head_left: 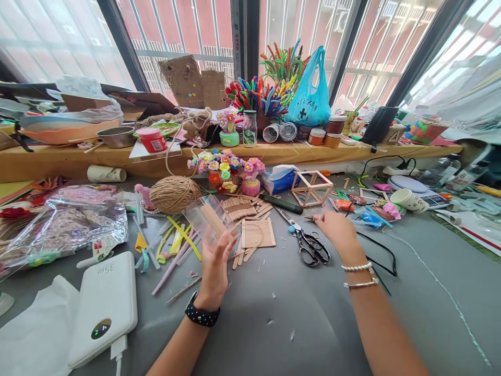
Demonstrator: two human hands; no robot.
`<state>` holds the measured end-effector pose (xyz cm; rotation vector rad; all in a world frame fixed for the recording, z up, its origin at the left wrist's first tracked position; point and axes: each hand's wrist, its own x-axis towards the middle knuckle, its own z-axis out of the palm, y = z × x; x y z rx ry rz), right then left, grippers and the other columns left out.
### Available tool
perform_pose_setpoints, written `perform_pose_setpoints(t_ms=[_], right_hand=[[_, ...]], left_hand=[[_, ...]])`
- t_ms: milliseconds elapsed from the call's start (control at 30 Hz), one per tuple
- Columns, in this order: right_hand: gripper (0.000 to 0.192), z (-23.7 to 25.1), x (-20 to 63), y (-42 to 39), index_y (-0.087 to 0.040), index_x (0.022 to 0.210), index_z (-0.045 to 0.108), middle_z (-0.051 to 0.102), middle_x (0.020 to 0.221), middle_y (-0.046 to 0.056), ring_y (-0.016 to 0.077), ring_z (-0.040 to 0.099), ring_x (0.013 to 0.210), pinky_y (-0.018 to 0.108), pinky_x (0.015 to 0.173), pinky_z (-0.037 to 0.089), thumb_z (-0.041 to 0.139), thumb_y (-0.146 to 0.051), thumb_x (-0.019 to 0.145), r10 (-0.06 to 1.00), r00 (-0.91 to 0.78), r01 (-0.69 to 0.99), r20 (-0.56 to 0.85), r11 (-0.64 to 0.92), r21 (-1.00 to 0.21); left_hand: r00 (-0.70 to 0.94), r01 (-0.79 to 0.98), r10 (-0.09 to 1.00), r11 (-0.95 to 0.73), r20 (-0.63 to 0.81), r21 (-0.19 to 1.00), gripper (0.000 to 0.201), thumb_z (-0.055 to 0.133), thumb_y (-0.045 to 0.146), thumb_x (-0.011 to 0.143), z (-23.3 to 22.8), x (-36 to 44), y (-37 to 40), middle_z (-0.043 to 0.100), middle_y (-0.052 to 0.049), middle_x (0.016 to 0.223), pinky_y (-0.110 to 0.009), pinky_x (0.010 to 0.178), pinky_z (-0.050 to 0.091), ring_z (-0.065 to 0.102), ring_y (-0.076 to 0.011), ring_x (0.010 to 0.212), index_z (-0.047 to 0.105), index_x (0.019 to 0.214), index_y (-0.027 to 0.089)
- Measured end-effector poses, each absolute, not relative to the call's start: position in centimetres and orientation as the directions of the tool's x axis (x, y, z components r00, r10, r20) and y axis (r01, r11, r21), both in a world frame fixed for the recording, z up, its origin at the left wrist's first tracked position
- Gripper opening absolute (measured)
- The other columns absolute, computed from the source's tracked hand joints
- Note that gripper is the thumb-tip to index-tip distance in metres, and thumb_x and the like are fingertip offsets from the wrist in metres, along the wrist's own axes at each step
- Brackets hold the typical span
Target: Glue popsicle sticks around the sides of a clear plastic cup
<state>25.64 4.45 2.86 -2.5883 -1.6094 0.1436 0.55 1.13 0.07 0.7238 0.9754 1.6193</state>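
My left hand (215, 266), with a black dotted band at the wrist, holds up a clear plastic piece (195, 214) with flat wooden craft sticks (214, 218) on or behind it. My right hand (332, 227) reaches over the table with its fingers pinched together. A small brownish tip shows at those fingers, too small to name. Just left of that hand lie black-handled scissors (309, 248). A square panel of craft sticks (258, 233) lies between the hands, beside a pile of loose sticks (238, 208). Beyond my right hand stands a wooden stick cube frame (313, 189).
A twine ball (176, 194), plastic strips (178, 237) and a white power bank (105, 308) lie to the left. A dark green tool (282, 203) and pipe-cleaner flowers (223, 167) are farther back. Black cable (385, 256) runs on the right. A cluttered ledge (274, 152) spans the back.
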Motion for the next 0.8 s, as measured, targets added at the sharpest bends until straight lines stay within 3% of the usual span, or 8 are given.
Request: perform_pose_setpoints(t_ms=[133, 200, 400, 500, 633, 800], right_hand=[[0.027, 2.4, 28.4, 3.4, -0.008, 0.087, 0.067, 0.066, 0.085, 0.022, 0.0279, 0.065, 0.08, 0.031, 0.057, 0.044, 0.048, -0.025, 0.078, 0.814, 0.577, 0.809, -0.068, -0.581, -0.096], [0.03, 1.9, 29.3, 3.2, -0.009, 0.087, 0.067, 0.066, 0.082, 0.021, 0.0267, 0.065, 0.078, 0.03, 0.057, 0.044, 0.047, -0.029, 0.079, 0.806, 0.588, 0.799, -0.074, -0.592, -0.105], [0.048, -0.3, 29.9, 3.5, -0.01, 0.098, 0.062, 0.064, 0.099, 0.021, 0.0301, 0.061, 0.092, 0.034, 0.067, 0.045, 0.053, -0.05, 0.073, 0.808, 0.588, 0.799, -0.037, -0.588, -0.128], [0.048, -1.2, 30.3, 3.6, -0.011, 0.099, 0.061, 0.063, 0.102, 0.021, 0.03, 0.06, 0.094, 0.034, 0.069, 0.045, 0.057, -0.048, 0.069, 0.823, 0.568, 0.811, -0.027, -0.565, -0.15], [0.038, -1.5, 30.9, 3.6, -0.01, 0.092, 0.063, 0.066, 0.095, 0.019, 0.0298, 0.062, 0.088, 0.032, 0.067, 0.045, 0.057, -0.038, 0.068, 0.832, 0.554, 0.807, -0.024, -0.544, -0.228], [0.043, 0.0, 30.6, 3.3, -0.009, 0.091, 0.061, 0.065, 0.089, 0.019, 0.0317, 0.061, 0.082, 0.034, 0.061, 0.043, 0.055, -0.042, 0.065, 0.798, 0.601, 0.736, 0.031, -0.538, -0.412]], left_hand=[[-0.217, -0.488, 0.976, -0.088, -0.024, 0.868, 0.055, 0.064, 0.03, 0.07, -0.2, 0.6, 1.1, 0.058, -0.004, 0.11, -0.038, 0.092, 0.042, 0.061, -0.0176, 0.091, 0.043, 0.12, 0.025], [-0.204, -0.489, 0.979, -0.082, -0.022, 0.868, 0.056, 0.065, 0.031, 0.069, -0.2, 0.6, 1.2, 0.057, -0.005, 0.112, -0.037, 0.092, 0.042, 0.061, -0.0184, 0.093, 0.043, 0.12, 0.024], [-0.185, -0.48, 0.981, -0.043, -0.053, 0.876, 0.058, 0.066, 0.032, 0.067, 0.0, 0.6, 1.1, 0.055, -0.006, 0.112, -0.036, 0.091, 0.042, 0.061, -0.0191, 0.093, 0.043, 0.119, 0.023], [-0.176, -0.47, 0.983, -0.041, -0.048, 0.882, 0.059, 0.066, 0.032, 0.068, 0.2, 0.8, 1.0, 0.054, -0.006, 0.113, -0.037, 0.091, 0.042, 0.061, -0.0189, 0.093, 0.041, 0.121, 0.024], [-0.141, -0.461, 0.988, -0.016, -0.055, 0.887, 0.062, 0.065, 0.031, 0.069, 0.0, 0.9, 0.9, 0.054, -0.007, 0.114, -0.035, 0.089, 0.043, 0.06, -0.0176, 0.092, 0.037, 0.124, 0.025], [-0.059, -0.446, 0.995, 0.049, -0.084, 0.894, 0.068, 0.069, 0.033, 0.065, -0.2, 1.0, 0.9, 0.054, -0.008, 0.117, -0.034, 0.088, 0.044, 0.06, -0.0194, 0.095, 0.037, 0.125, 0.024]])
